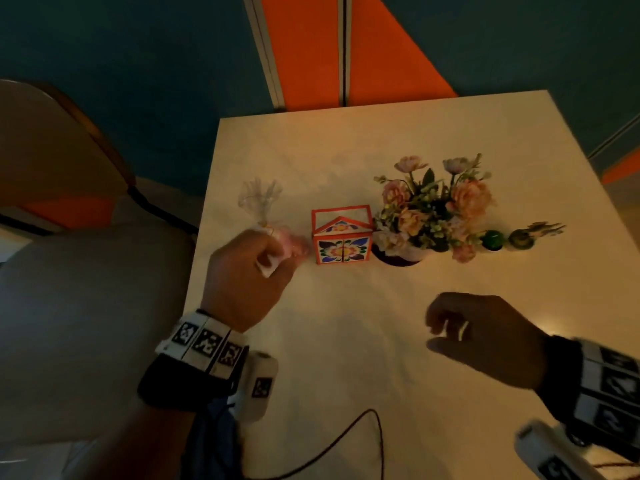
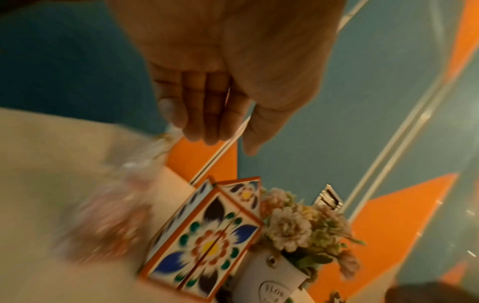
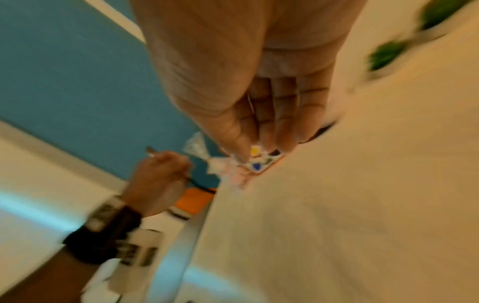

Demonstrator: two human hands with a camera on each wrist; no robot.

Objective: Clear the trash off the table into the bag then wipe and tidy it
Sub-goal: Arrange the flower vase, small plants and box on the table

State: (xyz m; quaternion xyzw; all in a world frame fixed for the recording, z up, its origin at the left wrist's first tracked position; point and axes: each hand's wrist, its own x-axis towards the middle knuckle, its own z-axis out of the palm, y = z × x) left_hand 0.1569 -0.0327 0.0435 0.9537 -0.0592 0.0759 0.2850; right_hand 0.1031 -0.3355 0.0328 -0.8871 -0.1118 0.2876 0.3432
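A small clear cellophane bag [image 1: 264, 206] tied with a gold twist and holding pink pieces lies near the left edge of the cream table [image 1: 346, 358]. My left hand [image 1: 277, 261] hovers right at it with loosely bent fingers. In the left wrist view the left hand [image 2: 228, 143] holds nothing, and the blurred bag [image 2: 111, 215] lies below its fingers. My right hand [image 1: 436, 334] floats above the table's middle, its fingers loosely curled and empty. The right wrist view is blurred and shows the right hand [image 3: 261, 151] with nothing in it.
A small orange-edged box [image 1: 343, 239] painted with flowers stands right of the bag. Beside it is a white pot of pink artificial flowers [image 1: 433, 209], then two small green ornaments [image 1: 491, 240]. A chair [image 1: 52, 150] stands left of the table. A dark cable [image 1: 346, 441] crosses the near edge.
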